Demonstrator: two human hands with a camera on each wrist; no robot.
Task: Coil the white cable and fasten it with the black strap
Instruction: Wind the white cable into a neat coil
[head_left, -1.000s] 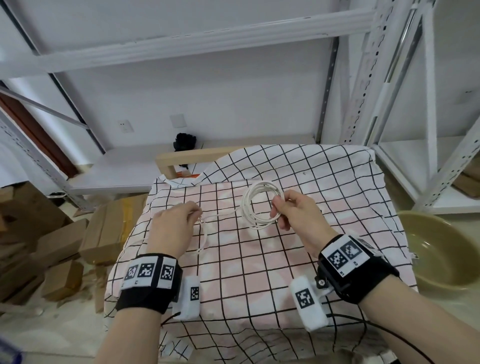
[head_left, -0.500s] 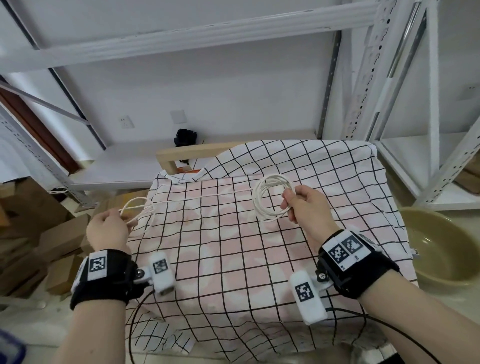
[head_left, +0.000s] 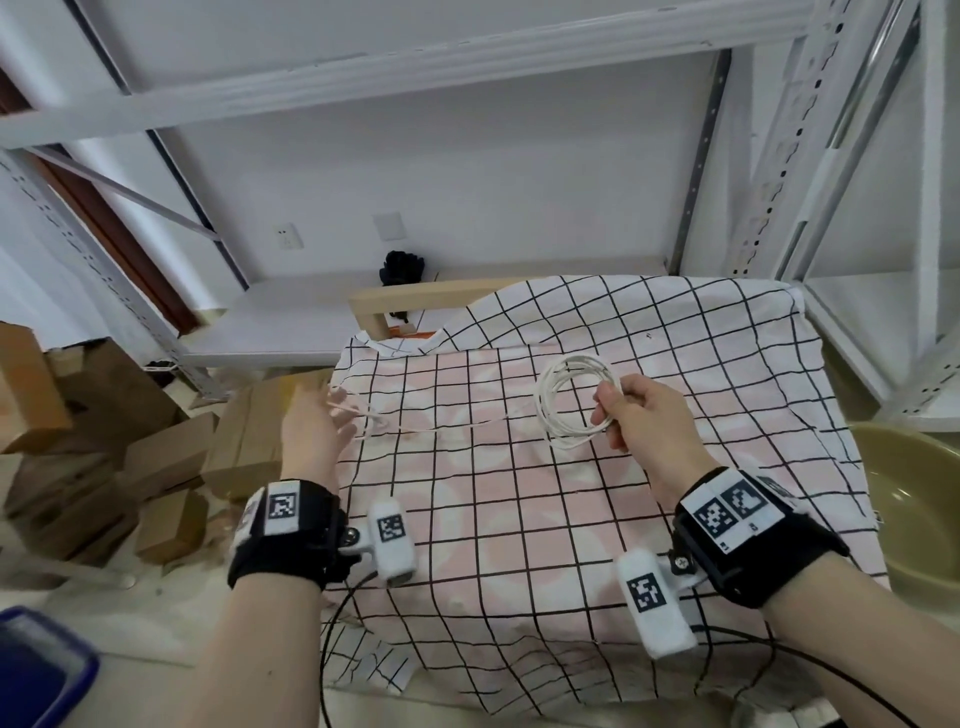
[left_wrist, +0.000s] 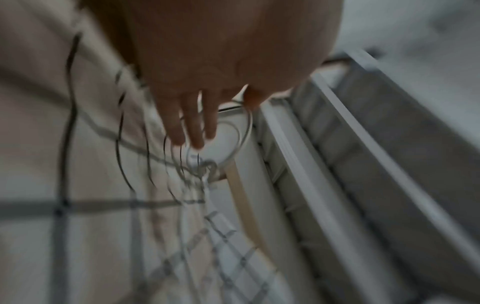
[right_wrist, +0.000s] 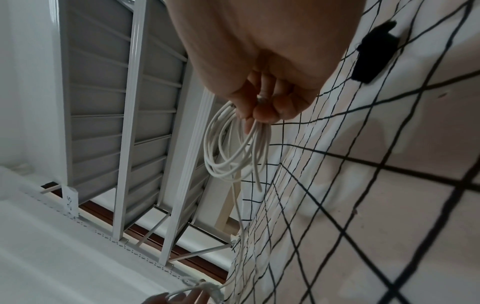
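Observation:
My right hand (head_left: 605, 410) pinches a coil of white cable (head_left: 543, 410) of several loops and holds it above the checked cloth. The right wrist view has the loops (right_wrist: 221, 174) hanging from those fingers (right_wrist: 262, 115). A single strand (head_left: 467, 423) runs left from the coil to my left hand (head_left: 337, 410). That hand's fingers are straight, and the cable's loose end lies looped across them. The left wrist view is blurred and shows straight fingers (left_wrist: 194, 133) by a loop. A black strap (right_wrist: 374, 51) lies on the cloth; the head view does not show it.
The checked cloth (head_left: 519, 545) covers a table with a wooden rail (head_left: 415, 299) at its far edge. Grey metal shelving (head_left: 831, 156) stands behind and to the right. A tan basin (head_left: 924, 493) sits on the right, with cardboard boxes (head_left: 104, 441) on the left.
My left hand swung out left, drawing the cable taut, then came back toward the table's edge with its fingers straightened. The right hand kept the coil almost still.

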